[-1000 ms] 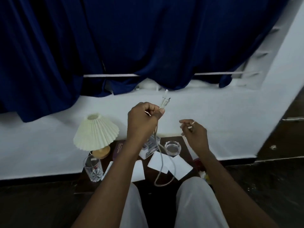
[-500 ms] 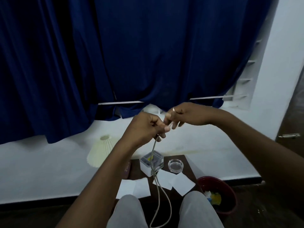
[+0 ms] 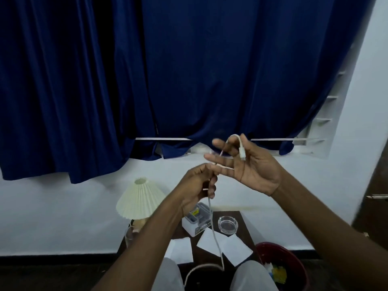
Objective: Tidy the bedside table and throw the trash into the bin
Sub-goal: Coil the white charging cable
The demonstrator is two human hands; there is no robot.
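Note:
A white charging cable (image 3: 214, 234) runs from my lap up through both hands. My left hand (image 3: 197, 185) is closed around the cable above the dark bedside table (image 3: 244, 232). My right hand (image 3: 249, 164) is raised with its fingers spread; the cable loops over them and the plug end hangs against the palm. On the table lie white paper sheets (image 3: 228, 246), a white box (image 3: 196, 220) and a glass ashtray (image 3: 227, 223). A dark red bin (image 3: 285, 265) with trash inside stands on the floor to the table's right.
A cream pleated lamp (image 3: 139, 199) stands at the table's left back, with a drinking glass (image 3: 129, 234) in front of it. A dark blue curtain (image 3: 189, 70) hangs over the white wall behind. My knees (image 3: 252, 278) in pale trousers sit just before the table.
My right hand went from pinching the cable end beside my left hand to an open spread, with the cable now looped over its fingers. The view tilted slightly down.

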